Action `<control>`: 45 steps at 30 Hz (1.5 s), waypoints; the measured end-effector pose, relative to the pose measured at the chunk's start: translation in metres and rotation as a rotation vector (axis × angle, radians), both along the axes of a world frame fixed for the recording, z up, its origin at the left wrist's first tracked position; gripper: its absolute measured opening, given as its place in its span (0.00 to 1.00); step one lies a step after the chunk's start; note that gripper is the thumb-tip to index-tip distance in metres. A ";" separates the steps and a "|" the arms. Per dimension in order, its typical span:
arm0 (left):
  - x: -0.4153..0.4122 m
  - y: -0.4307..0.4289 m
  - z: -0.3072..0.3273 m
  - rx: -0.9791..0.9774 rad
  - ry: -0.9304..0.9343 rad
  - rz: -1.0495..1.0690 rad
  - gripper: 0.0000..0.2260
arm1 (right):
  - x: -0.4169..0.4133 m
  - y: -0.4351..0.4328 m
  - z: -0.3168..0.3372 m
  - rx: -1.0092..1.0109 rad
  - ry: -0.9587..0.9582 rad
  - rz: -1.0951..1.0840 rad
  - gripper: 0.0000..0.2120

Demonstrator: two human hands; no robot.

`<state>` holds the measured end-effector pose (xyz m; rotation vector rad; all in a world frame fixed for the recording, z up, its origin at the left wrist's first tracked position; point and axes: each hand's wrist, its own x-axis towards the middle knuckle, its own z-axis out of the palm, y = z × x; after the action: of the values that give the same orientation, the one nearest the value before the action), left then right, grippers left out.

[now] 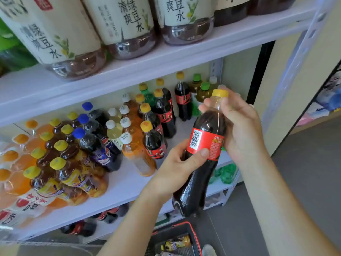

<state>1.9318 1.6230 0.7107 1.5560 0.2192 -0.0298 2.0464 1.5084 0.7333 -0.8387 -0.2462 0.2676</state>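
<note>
Nearby: shelf btls (153,137) behind cola (204,143) (basket (177,230) below).

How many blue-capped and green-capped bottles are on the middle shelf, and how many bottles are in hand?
Blue-capped bottles: 3
Green-capped bottles: 2
Held bottle: 1
Total: 6

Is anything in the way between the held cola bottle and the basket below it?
Nothing visible does. The left hand grips the cola bottle at its label and the right hand grips its neck. The bottle's base hangs in open air just above the red-rimmed basket, which already holds a few packets.
</note>
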 end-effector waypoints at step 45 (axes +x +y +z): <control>-0.039 -0.005 0.027 -0.423 -0.162 0.318 0.27 | -0.138 -0.052 -0.036 -0.293 0.112 0.420 0.19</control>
<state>1.8931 1.6181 0.7381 1.0834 0.3083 0.2823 1.9088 1.4565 0.6968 -1.0539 -0.2807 0.7559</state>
